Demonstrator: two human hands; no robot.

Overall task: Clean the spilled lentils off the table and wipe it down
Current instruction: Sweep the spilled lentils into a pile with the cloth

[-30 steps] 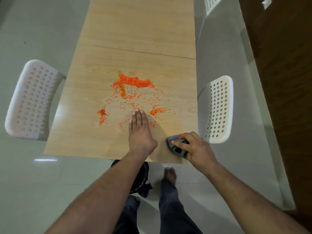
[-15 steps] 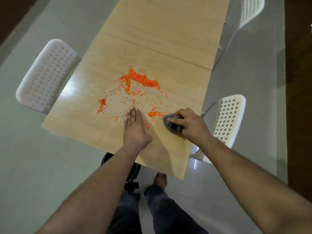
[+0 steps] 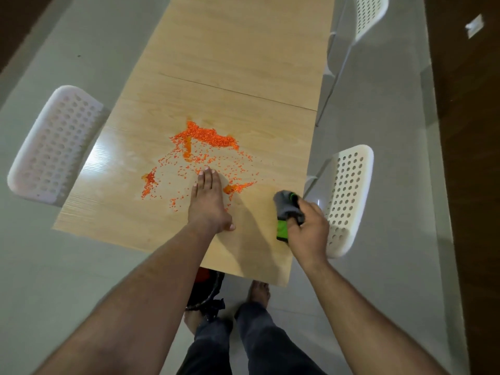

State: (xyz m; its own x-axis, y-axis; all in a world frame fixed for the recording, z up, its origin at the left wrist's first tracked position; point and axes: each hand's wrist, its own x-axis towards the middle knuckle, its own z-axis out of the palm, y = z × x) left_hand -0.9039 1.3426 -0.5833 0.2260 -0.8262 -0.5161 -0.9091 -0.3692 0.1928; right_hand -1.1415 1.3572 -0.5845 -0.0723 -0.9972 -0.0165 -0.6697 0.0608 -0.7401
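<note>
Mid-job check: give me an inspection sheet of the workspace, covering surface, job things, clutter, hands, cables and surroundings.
Surface: wooden table, a seam across it, glare at its left edge.
Job's things: orange lentils piled at the far side of the spill, scattered grains nearer; grey and green cloth in the right hand.
Clutter: nothing seen.
Hands: left hand flat on the table among the lentils, fingers straight; right hand has its grip round the cloth, near the table's right edge.
Cables: nothing seen.
Surroundings: white perforated chairs, left, right and far right; a dark bin partly under the table's near edge; glossy tiled floor.
</note>
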